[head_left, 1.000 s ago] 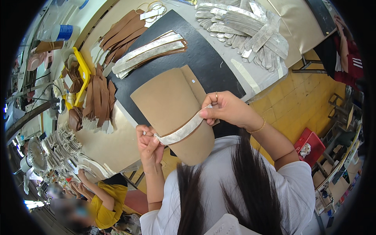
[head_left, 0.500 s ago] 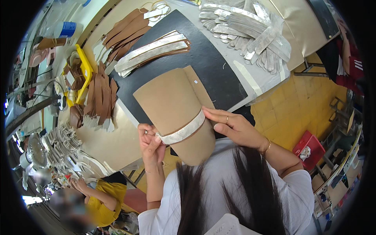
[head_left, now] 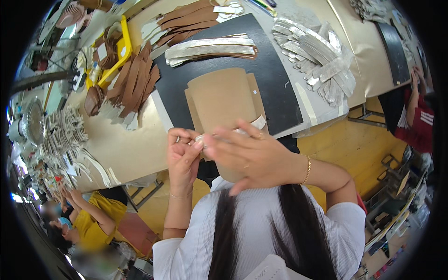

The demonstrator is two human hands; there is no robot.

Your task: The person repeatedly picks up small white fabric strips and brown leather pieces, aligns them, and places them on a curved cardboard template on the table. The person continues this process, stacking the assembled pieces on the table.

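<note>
Both hands, left hand (head_left: 183, 156) and right hand (head_left: 249, 156), pinching silver strip (head_left: 257, 122) around cardboard cone (head_left: 224, 100), silver pieces (head_left: 317, 51) beyond.

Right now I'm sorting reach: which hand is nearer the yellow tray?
Left. The left hand sits below and right of the yellow tray, across the table; the right hand lies farther right, over the cardboard cone.

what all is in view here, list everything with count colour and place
curved tan cardboard piece: one, tan, centre, in front of both hands
pale strip: one, whitish, across the cardboard's lower part
black mat: one, black, on the table beneath the cardboard
silver strips: a heap, silver, upper right of the table
brown strips: a fan, brown, left of the mat
yellow tray: one, yellow, upper left
left hand: pinching the strip's end
right hand: fingers spread over the cardboard
</note>
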